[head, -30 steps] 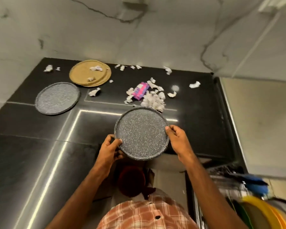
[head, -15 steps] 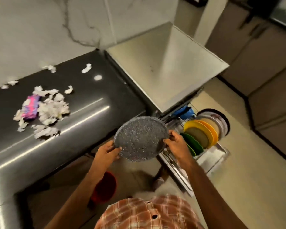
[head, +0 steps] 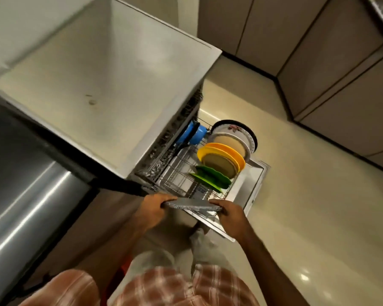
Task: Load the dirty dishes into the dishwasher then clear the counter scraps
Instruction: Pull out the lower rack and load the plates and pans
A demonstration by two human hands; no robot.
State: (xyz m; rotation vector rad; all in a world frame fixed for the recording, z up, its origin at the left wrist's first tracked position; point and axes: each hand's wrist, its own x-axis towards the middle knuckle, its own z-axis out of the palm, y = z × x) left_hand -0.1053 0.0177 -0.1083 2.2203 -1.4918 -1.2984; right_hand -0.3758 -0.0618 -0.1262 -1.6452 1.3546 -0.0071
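A grey speckled plate [head: 191, 204] is seen nearly edge-on, held at its two ends by my left hand [head: 155, 206] and my right hand [head: 229, 212]. It hovers just above the near edge of the pulled-out dishwasher rack [head: 177, 175]. Standing in the rack are green plates [head: 210, 178], yellow plates [head: 224, 156], a cream plate and a white flowered plate [head: 234, 131], and a blue dish [head: 194, 133] at the back. The counter scraps are out of view.
The dishwasher's pale top [head: 102, 80] juts out above the rack on the left. The dark glossy counter [head: 20, 173] runs along the left edge. The open dishwasher door [head: 251, 182] lies low over the cream floor [head: 307, 195]. Brown cabinets [head: 341, 74] line the far right.
My view swung right, from the counter to the dishwasher. Both hands carried the grey plate down toward the rack and tipped it from face-up to nearly edge-on.
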